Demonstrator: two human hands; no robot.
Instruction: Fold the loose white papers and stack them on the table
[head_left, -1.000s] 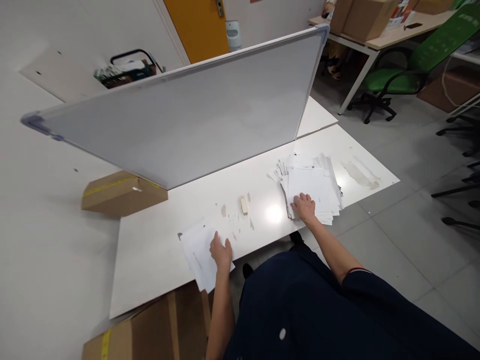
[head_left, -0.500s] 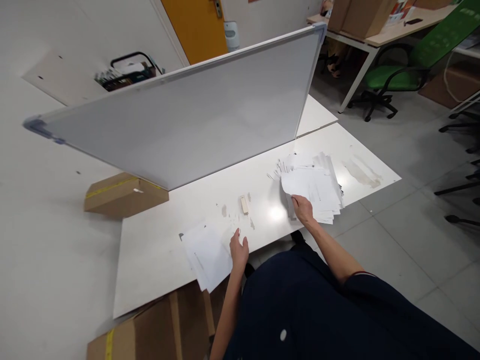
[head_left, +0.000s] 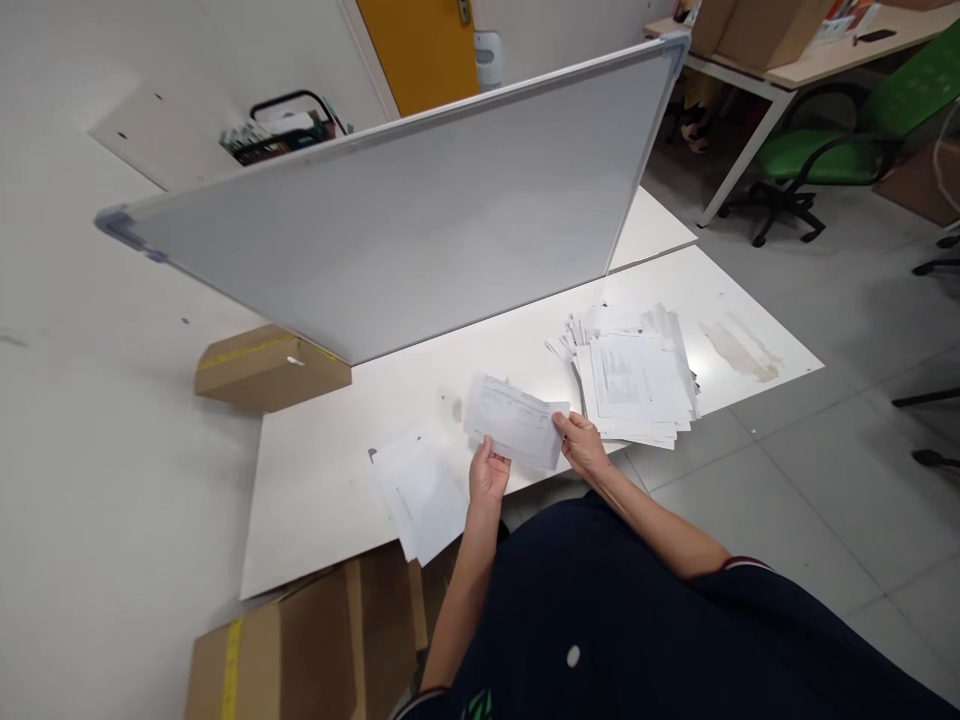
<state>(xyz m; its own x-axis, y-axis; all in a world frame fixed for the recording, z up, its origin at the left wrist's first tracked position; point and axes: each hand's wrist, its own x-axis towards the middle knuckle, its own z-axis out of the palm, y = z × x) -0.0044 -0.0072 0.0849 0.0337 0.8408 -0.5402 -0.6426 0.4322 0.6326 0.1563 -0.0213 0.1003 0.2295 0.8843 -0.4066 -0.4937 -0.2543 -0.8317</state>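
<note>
Both my hands hold one printed sheet of paper (head_left: 514, 420) above the near edge of a white tabletop (head_left: 337, 420). My left hand (head_left: 488, 475) grips its lower left corner and my right hand (head_left: 580, 446) pinches its right edge. A large untidy stack of papers (head_left: 637, 375) lies on the table just right of my right hand. A smaller pile of a few sheets (head_left: 420, 495) lies left of my left hand, overhanging the table's near edge.
A big whiteboard (head_left: 397, 210) stands tilted along the table's far side. Cardboard boxes sit at the far left (head_left: 266, 365) and under the near edge (head_left: 315, 630). A green office chair (head_left: 832, 155) and a desk (head_left: 787, 70) stand at the back right on the grey floor.
My right hand lifted a sheet off the large stack and carried it left. My left hand left the small pile and took hold of the sheet's other end.
</note>
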